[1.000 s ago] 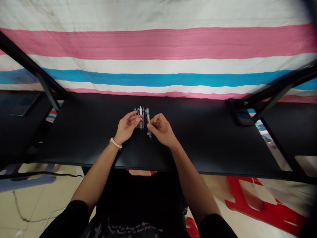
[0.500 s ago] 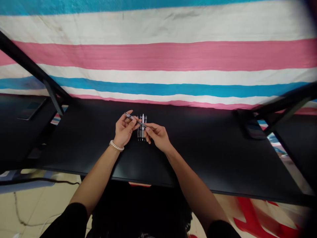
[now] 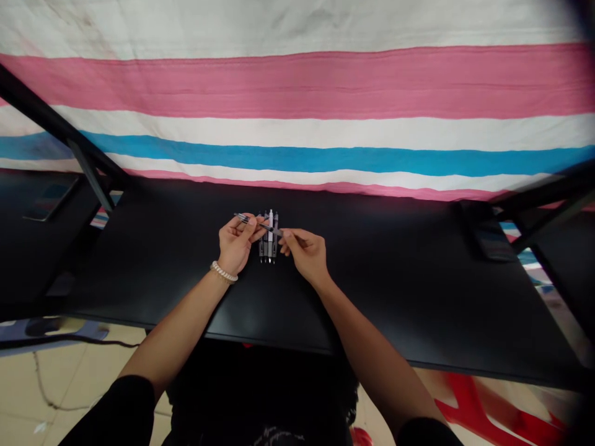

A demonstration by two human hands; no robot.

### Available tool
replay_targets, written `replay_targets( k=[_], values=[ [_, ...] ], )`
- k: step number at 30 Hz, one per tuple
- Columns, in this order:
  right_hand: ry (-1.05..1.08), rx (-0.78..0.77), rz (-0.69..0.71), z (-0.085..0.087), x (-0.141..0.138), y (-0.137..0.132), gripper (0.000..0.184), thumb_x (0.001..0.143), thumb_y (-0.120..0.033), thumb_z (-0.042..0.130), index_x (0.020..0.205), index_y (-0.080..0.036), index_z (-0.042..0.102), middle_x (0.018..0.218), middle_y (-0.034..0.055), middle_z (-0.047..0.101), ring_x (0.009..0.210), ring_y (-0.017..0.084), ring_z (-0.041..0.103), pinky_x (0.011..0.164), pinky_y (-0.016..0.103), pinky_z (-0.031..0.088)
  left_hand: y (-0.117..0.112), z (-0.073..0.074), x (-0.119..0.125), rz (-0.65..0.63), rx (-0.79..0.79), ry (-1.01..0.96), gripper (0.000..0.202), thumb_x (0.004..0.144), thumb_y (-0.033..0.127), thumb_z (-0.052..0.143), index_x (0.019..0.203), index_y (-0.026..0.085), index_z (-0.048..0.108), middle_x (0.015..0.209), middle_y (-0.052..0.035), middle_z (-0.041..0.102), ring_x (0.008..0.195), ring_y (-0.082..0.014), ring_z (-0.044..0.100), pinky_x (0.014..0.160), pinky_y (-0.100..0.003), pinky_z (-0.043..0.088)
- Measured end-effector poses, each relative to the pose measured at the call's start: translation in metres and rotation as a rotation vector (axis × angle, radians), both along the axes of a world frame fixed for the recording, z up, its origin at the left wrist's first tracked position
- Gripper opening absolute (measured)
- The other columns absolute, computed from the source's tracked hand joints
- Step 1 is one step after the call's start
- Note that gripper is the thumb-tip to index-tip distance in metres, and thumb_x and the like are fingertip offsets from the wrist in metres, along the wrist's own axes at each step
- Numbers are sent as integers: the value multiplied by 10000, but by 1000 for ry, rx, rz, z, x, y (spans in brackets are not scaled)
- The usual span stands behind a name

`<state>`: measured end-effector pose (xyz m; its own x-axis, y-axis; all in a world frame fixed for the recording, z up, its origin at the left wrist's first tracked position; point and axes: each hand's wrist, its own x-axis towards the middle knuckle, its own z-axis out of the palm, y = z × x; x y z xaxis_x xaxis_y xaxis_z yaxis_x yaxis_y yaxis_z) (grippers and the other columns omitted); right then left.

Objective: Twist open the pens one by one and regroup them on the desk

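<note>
My left hand (image 3: pixel 235 248), with a pale coiled band at the wrist, is closed round a slim dark pen (image 3: pixel 242 218). The pen lies slantwise above the table, its right end toward my other hand. My right hand (image 3: pixel 307 255) pinches a small grey piece (image 3: pixel 277 232) at that end, between thumb and forefinger. Whether this piece is still joined to the pen, I cannot tell. Beneath and between the hands, several pens lie side by side on the black table (image 3: pixel 381 272); one is a white pen (image 3: pixel 271 218), the others are dark and grey.
A dark phone-like slab (image 3: pixel 488 238) lies at the table's right end, and another flat dark device (image 3: pixel 51 198) on the surface at far left. Behind the table hangs a striped sheet (image 3: pixel 297 87). Black slanted supports (image 3: pixel 65 127) flank it. A red stool (image 3: pixel 478 409) stands below right.
My right hand has moved slightly right, away from my left hand, with the grey piece in its pinch. The pen now lies flatter. The camera view has tilted down a little.
</note>
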<state>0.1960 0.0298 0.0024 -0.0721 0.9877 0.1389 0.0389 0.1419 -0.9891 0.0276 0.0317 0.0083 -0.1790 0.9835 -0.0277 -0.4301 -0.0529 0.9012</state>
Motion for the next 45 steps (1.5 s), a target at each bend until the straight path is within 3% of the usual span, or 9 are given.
replay_targets(
  k=[3, 8, 12, 16, 20, 24, 31, 41, 45],
  values=[
    [63, 45, -3, -2, 1, 4, 223, 775, -465, 798, 847, -255, 778, 955, 50, 713, 847, 190, 697, 750, 364, 603, 0, -3, 0, -10, 10, 30, 350, 804, 438, 807, 984, 201, 622, 1006, -55, 771, 991, -208, 755, 960, -431, 598],
    [133, -19, 28, -1, 1, 5, 253, 837, -462, 747, 975, -251, 772, 825, 33, 705, 737, 170, 684, 700, 360, 601, 0, -4, 3, -24, 6, -15, 345, 789, 415, 826, 973, 200, 629, 991, -38, 769, 973, -192, 755, 929, -398, 608],
    [182, 82, 14, -3, 1, 5, 254, 728, -406, 861, 919, -256, 786, 1048, 57, 722, 933, 196, 708, 805, 353, 601, 2, 0, 5, -13, 2, -134, 328, 744, 355, 873, 931, 185, 663, 929, -22, 769, 915, -168, 758, 890, -342, 616],
    [225, -16, 20, -5, 0, 7, 239, 814, -461, 785, 939, -258, 785, 817, 26, 727, 678, 148, 689, 659, 324, 605, 3, 2, 4, -15, 1, -157, 323, 719, 333, 892, 910, 179, 682, 912, -30, 772, 898, -176, 762, 857, -325, 621],
    [233, 48, 13, -6, -3, 6, 348, 693, -439, 885, 980, -273, 781, 1009, 40, 754, 909, 184, 723, 828, 351, 619, 4, 1, 2, 0, 8, -166, 317, 718, 322, 893, 912, 178, 687, 911, -31, 771, 890, -173, 762, 818, -300, 622],
    [220, -44, 10, -8, -4, 5, 281, 809, -465, 785, 980, -241, 783, 777, 24, 752, 655, 151, 693, 651, 328, 614, 6, 1, -1, 12, 1, -166, 332, 704, 331, 901, 906, 177, 688, 909, -41, 771, 892, -187, 764, 819, -315, 622],
    [191, 46, -70, -7, -1, 7, 134, 763, -316, 827, 880, -255, 801, 851, 22, 771, 713, 154, 705, 690, 322, 597, 13, 3, -10, 116, 5, -213, 367, 646, 344, 935, 875, 176, 703, 876, -23, 768, 883, -180, 770, 832, -289, 618],
    [57, 125, -159, -13, -8, -1, 120, 787, -324, 804, 876, -242, 803, 909, 50, 793, 807, 207, 753, 782, 370, 630, 6, 6, 0, -14, 2, -150, 361, 681, 342, 916, 920, 187, 695, 884, -24, 770, 874, -175, 766, 812, -297, 625],
    [33, 65, -129, -13, -8, -2, 195, 818, -381, 780, 937, -229, 798, 821, 46, 786, 696, 200, 751, 682, 353, 643, 7, 5, -1, -28, -8, -143, 353, 690, 347, 909, 916, 185, 691, 889, -22, 765, 880, -174, 763, 803, -294, 625]
  ],
)
